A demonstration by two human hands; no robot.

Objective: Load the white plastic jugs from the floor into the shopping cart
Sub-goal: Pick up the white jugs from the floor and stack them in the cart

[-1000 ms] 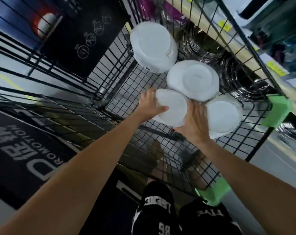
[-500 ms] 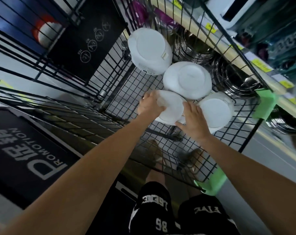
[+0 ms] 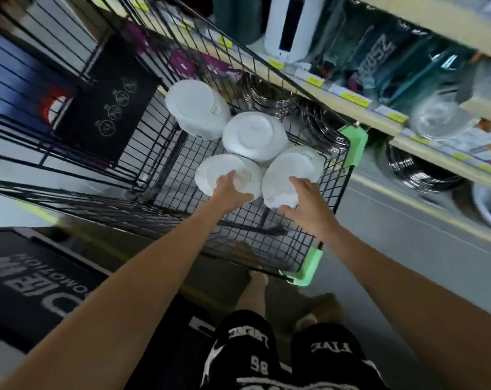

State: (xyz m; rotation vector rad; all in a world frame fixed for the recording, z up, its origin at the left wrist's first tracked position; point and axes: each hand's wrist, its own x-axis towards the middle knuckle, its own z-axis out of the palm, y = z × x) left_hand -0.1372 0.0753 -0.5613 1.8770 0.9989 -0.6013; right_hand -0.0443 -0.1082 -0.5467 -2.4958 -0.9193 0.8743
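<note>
White plastic jugs [image 3: 252, 136], four of them, sit packed close at the far end of the shopping cart [image 3: 333, 190]. In the head view, your left hand [image 3: 233, 190] lies over the near-left jug [image 3: 224, 173]; blur hides whether its fingers curl round it or only press. Your right hand [image 3: 306, 201] is spread, fingertips against the near-right jug [image 3: 290, 170]. Nudge both snug against the far pair so none can roll, then let go cleanly.

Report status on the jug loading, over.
Left hand on near-left jug, grip unclear. Right hand open, at near-right jug. Far jug, middle jug behind them; all in cart. Nothing blocking.
</note>
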